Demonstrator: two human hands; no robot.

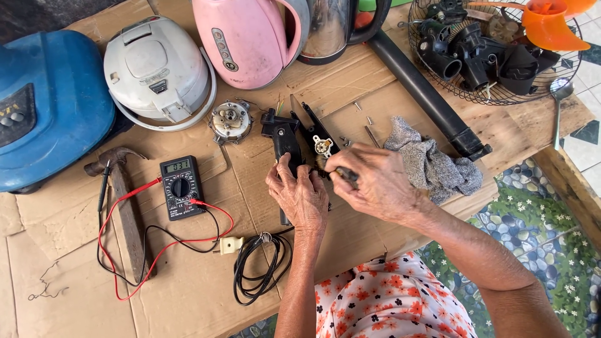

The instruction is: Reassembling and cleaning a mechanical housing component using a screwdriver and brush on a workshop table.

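Both hands met over a black plastic switch housing (289, 139) lying near the middle of the cardboard-covered table (188, 294). The left hand (302, 199) lay on the housing's lower end, fingers together and curled down over it, pinning it to the cardboard. The right hand (374, 183) came in from the right, fingers clamped on a dark-handled tool (346, 176), probably a screwdriver; its tip was hidden by the fingers. The tool end sat just below a small white toothed part (323, 146) set in the housing's open half.

A grey rag (433, 164) lay bunched just right of the right hand, touching a long black tube (426, 94) that ran diagonally toward the table's top edge. Loose screws (369, 120) were scattered between housing and tube. A round metal motor part (230, 120) sat just left of the housing.

Further left: a digital multimeter (181, 186), red and black leads looping over the cardboard, a hammer (122, 200) beside it, and a coiled black cord (260, 266) with a cream plug (230, 245) near the left forearm.

Along the back edge: a blue appliance casing (50, 106), a white rice cooker (156, 72), a pink electric kettle (247, 40) and a steel kettle (328, 28). Top right, a wire fan guard (494, 95) held black plastic parts and an orange fan blade (548, 25).
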